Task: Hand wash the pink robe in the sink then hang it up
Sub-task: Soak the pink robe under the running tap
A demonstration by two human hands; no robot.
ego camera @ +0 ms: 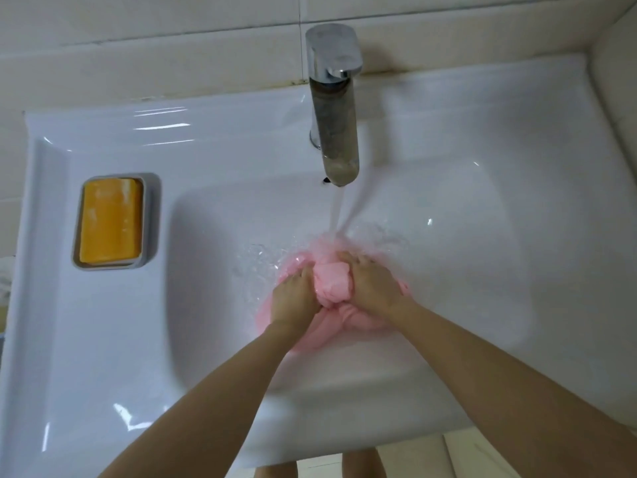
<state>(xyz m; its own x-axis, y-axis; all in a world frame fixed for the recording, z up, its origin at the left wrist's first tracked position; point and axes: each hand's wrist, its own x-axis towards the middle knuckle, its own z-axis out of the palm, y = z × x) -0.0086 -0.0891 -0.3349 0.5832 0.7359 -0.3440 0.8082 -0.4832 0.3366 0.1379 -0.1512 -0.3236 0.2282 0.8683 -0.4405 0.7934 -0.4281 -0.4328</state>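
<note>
Your left hand [296,300] and right hand [374,282] both clutch the bunched pink robe [332,286] under the running faucet [334,108], centre frame; washing underway, hanging still left.

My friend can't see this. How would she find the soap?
Start at the white sink and look at its flat ledge left of the basin. A grey dish sits there, holding the soap. It is the only orange thing, a rectangular bar.

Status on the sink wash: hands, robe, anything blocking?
Both left hand and right hand grip the bunched pink robe in the sink. Water from faucet runs onto it. Nothing in the way; soap bar sits aside in soap dish.
</note>
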